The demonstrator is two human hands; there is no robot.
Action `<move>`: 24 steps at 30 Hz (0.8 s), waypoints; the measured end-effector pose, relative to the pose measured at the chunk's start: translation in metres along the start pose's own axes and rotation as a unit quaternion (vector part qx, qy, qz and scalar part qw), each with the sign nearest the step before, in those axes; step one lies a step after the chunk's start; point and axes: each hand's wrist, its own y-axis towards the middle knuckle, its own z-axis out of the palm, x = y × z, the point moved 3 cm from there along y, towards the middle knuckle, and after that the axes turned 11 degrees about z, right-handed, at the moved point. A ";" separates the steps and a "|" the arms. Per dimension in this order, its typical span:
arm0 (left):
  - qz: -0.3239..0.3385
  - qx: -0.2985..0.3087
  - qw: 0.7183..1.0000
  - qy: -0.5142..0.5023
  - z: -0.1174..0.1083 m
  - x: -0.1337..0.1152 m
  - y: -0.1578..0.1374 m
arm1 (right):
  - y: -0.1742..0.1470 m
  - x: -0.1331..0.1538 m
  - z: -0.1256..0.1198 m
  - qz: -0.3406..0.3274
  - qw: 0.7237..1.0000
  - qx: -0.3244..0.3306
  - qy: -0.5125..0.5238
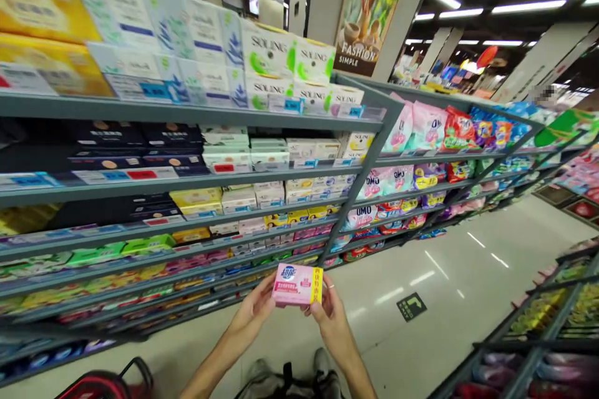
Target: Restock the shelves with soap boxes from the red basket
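Holding pink box (294, 285) btwn L hand (256, 303) & R hand (331, 308), w/ fingers (317, 310) clasped on opp. ends; long axis side to side, equally nr both, up over floor (388, 330).

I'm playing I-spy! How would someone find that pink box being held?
Find the long shelves. In front, the left hand and right hand hold a pink box. Unlike the shelved packs, it's in hands, with a yellow strip down its right end.
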 end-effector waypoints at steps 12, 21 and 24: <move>0.025 -0.185 0.979 -0.076 0.172 0.050 -0.026 | 0.027 0.026 -0.146 0.064 0.986 0.153 -0.008; 0.065 -0.221 0.972 -0.055 0.197 0.048 -0.039 | 0.017 0.032 -0.157 0.078 0.970 0.221 0.072; 0.064 -0.235 0.968 -0.059 0.186 0.063 -0.039 | 0.018 0.019 -0.157 0.074 0.970 0.218 0.074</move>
